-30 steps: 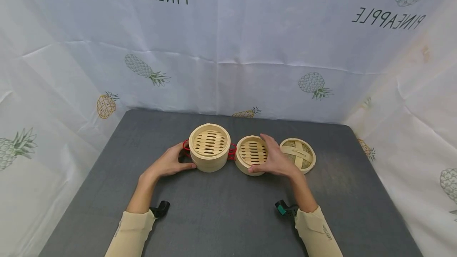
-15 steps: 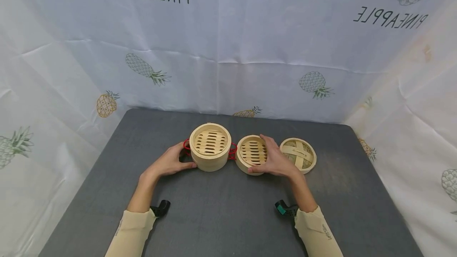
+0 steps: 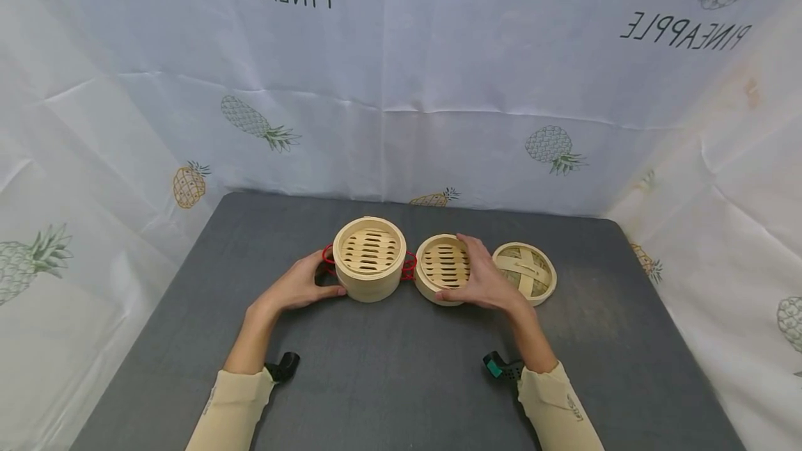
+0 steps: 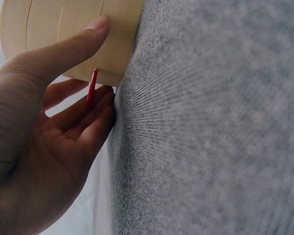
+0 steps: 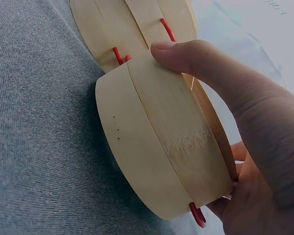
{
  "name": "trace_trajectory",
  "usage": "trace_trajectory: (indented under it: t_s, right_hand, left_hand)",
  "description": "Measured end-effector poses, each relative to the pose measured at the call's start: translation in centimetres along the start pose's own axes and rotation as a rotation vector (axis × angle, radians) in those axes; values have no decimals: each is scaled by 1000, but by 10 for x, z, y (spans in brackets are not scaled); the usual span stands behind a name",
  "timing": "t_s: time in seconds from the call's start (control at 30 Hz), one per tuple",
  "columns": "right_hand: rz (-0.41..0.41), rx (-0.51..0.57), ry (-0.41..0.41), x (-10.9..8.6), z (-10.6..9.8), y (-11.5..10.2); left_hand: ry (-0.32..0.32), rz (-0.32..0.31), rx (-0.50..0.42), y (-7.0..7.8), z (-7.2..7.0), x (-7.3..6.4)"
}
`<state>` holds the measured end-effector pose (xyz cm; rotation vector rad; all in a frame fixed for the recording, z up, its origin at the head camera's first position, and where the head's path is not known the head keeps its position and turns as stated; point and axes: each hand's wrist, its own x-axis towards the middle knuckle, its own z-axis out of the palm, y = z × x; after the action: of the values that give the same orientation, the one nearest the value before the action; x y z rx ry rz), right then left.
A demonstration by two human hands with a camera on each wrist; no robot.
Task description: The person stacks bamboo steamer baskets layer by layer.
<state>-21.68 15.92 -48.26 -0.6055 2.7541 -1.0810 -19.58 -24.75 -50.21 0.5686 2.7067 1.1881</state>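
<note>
In the head view, a taller stack of round bamboo steamer baskets [image 3: 370, 284] stands at mid-table, with red loop handles at its sides. My left hand [image 3: 303, 282] holds its left side. In the left wrist view, the thumb [image 4: 83, 44] lies on the lower wall and the fingers reach behind, by a red handle [image 4: 92, 88]. A lower bamboo steamer basket [image 3: 443, 263] with a slatted floor is just right of the stack. My right hand [image 3: 485, 280] grips it, thumb on the near wall and fingers round the far right rim. In the right wrist view, the basket wall [image 5: 157, 132] sits close to the stack.
A round woven bamboo lid [image 3: 526, 270] with crossed strips lies on the dark grey table [image 3: 401, 381], right of the right hand. A white pineapple-print cloth [image 3: 401, 54] hangs behind the table and along both sides.
The lower steamer basket in my right hand has shifted very slightly, its rim a little higher in the view. My left hand and the stack look the same.
</note>
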Motion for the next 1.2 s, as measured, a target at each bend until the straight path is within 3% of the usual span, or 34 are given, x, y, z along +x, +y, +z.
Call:
trace_trajectory:
  t_s: [0.47,1.2]
  right_hand:
    - [-14,-33,37,-5,-10,-10]
    - [17,-49,45,-21,-45,-25]
  left_hand:
    - [7,15,-10,0,2,-3]
    - [-3,-12,-19,2,-1,-2]
